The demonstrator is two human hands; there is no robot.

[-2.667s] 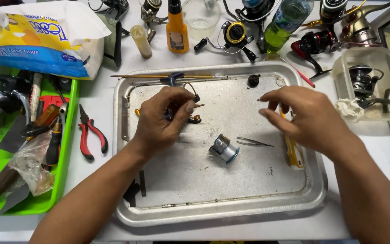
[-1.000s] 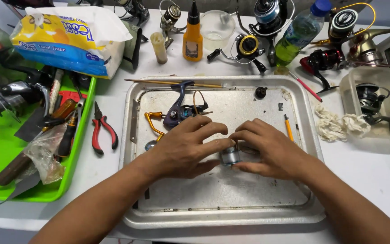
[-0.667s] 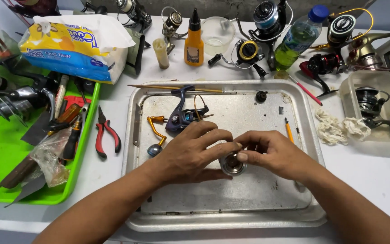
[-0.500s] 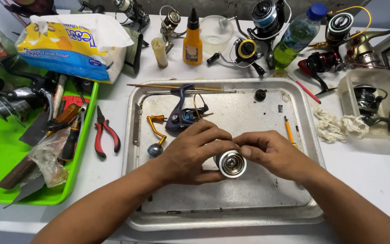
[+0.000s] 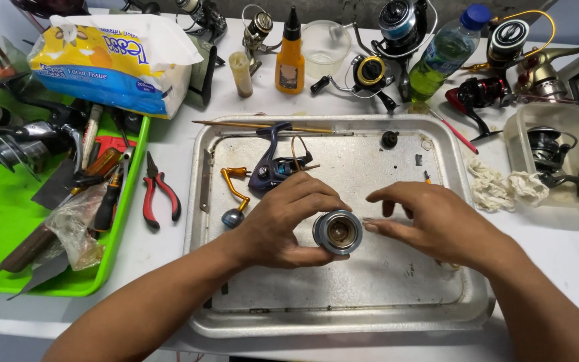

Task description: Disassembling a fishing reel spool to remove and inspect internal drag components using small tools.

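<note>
Both hands, left hand [image 5: 283,224] gripping spool [image 5: 338,232]

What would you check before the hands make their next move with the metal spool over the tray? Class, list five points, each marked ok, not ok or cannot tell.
1. Spool gripped firmly by the left hand: ok, fingers wrap its rim.
2. Right hand free: ok, its fingertips are at the spool's edge and hold nothing.
3. Spool held above the tray, so dropped parts stay in: ok.
4. Reel body out of the hands' way: ok, it lies behind the left hand.
5. Inside of the spool clean: cannot tell, too small to see.
</note>
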